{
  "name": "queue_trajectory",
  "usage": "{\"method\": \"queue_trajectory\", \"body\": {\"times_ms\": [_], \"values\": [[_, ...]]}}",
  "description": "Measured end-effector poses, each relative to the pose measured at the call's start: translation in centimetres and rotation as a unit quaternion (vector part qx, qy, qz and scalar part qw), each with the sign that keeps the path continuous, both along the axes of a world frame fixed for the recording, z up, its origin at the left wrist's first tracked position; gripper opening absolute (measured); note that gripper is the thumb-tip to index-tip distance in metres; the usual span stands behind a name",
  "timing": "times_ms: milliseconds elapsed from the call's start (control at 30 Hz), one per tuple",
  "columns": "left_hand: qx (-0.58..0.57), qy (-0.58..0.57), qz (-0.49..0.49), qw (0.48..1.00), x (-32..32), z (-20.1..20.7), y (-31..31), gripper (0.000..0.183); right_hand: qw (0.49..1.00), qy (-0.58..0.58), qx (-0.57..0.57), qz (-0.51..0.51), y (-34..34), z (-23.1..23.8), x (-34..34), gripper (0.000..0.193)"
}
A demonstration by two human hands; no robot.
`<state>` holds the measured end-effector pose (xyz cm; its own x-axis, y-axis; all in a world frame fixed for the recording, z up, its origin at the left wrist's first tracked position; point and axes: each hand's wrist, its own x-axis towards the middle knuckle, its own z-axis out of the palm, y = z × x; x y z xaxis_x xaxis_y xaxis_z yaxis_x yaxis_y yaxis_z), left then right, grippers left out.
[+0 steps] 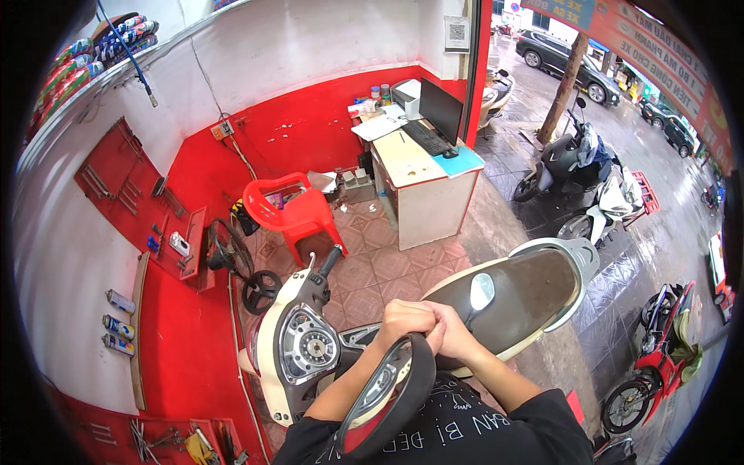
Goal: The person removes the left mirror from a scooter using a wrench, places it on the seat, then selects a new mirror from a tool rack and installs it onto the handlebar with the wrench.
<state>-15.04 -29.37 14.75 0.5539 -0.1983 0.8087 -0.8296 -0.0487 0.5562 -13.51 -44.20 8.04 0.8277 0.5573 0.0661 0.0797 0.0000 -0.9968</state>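
My left hand (404,322) and my right hand (452,332) are closed together, fingers wrapped over one another, above the middle of a cream scooter (273,358). Whatever lies inside the grasp is hidden. Just beyond my right hand, a small mirror (482,291) stands over the brown seat (527,291); its dark stem drops behind that hand. A large black-rimmed mirror (389,391) rises close in front of my left forearm and covers part of it. Left of my hands are the round instrument panel (311,346) and the far handlebar grip (332,260).
A red plastic chair (298,213) and a desk (426,186) with a monitor (441,112) stand beyond the scooter. Tools hang on the red board (116,174) at left, above spray cans (118,325). Parked motorbikes (647,356) line the wet pavement at right.
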Motion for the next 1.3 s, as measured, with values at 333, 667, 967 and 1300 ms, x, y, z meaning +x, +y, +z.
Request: {"method": "queue_trajectory", "body": {"times_ms": [333, 667, 967, 1300], "values": [[-0.167, 0.198, -0.116, 0.959, -1.4, 1.7, 1.4, 0.036, 0.831, -0.49, -0.262, -0.037, -1.7, 3.0, -1.1, 0.027], [-0.465, 0.204, -0.307, 0.805, -1.8, 2.7, 2.2, 0.035, 0.932, -0.359, 0.038, 0.021, -1.0, 2.2, -2.0, 0.023], [-0.398, 0.041, -0.197, 0.895, -2.9, 3.5, 1.5, 0.032, 0.929, 0.169, 0.312, 0.1, 1.7, 0.6, -3.4, 0.046], [-0.345, 0.032, -0.153, 0.926, -3.3, 3.4, 1.9, 0.033, 0.964, 0.097, 0.247, 0.016, 1.7, 1.3, -3.3, 0.036]]}}
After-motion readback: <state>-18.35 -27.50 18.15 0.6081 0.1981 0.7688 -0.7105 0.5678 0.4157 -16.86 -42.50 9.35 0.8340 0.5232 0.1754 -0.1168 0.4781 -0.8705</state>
